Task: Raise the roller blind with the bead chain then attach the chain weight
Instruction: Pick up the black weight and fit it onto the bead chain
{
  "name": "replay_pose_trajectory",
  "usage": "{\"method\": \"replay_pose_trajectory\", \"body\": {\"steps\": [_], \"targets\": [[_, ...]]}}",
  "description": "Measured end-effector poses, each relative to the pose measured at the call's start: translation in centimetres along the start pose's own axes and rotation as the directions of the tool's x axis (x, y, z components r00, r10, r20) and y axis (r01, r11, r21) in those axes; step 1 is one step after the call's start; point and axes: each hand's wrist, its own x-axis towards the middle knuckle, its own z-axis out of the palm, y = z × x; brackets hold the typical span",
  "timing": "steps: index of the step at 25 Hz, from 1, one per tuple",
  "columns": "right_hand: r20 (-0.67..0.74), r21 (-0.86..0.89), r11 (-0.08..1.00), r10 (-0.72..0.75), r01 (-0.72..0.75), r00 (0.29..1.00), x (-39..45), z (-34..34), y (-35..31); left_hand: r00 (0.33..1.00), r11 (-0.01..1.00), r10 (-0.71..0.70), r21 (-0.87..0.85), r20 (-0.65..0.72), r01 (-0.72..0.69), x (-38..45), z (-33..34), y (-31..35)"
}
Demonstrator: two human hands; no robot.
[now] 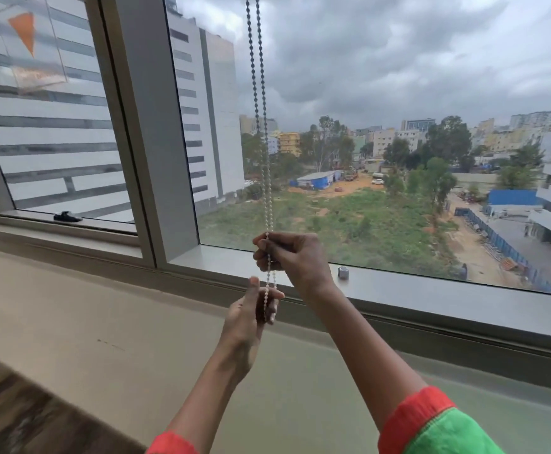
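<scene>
At the window, both my hands are on the white bead chain (265, 178), a looped double strand hanging from above the top edge of view in front of the glass. Right hand (292, 257) is higher, fingers curled closed around the strands just above the grey metal window sill (431, 291). Left hand (251, 311) sits just below it, thumb up, fingertips (275, 294) pinched on the bottom of the loop. Hands are near each other but not touching; the chain runs between them.

Upper part of the chain reads dark against the cloudy sky, lower part pale against the green ground outside. Both strands hang close together, roughly vertical.

Small grey cylindrical piece (343, 272) stands on the sill just right of my right wrist, apart from the chain. Can't tell what it is.

Roller blind itself is out of view; the glass is uncovered across the visible pane. Thick grey vertical frame post (156, 126) is left of the chain, with a black latch (66, 217) on the left-hand sash. Orange-and-green sleeves (431, 424) at my forearms.
</scene>
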Motion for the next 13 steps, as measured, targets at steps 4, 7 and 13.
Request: {"method": "replay_pose_trajectory", "body": {"steps": [4, 7, 13], "targets": [[-0.040, -0.068, 0.997, 0.037, -0.040, 0.999, 0.0, -2.1, 2.8, 0.996, 0.968, 0.063, 0.240, 0.060, -0.076, 1.8, 0.1, 0.2], [-0.054, -0.098, 0.994, 0.034, -0.039, 0.998, 0.0, -3.0, 4.9, 0.989, 0.943, 0.114, 0.303, 0.091, -0.137, 3.6, -0.8, 0.2], [-0.258, -0.275, 0.961, -0.095, 0.021, 0.962, 2.8, -6.2, 6.5, 0.962, 0.699, 0.131, 0.666, 0.241, -0.262, 8.4, -3.1, 0.4]]}}
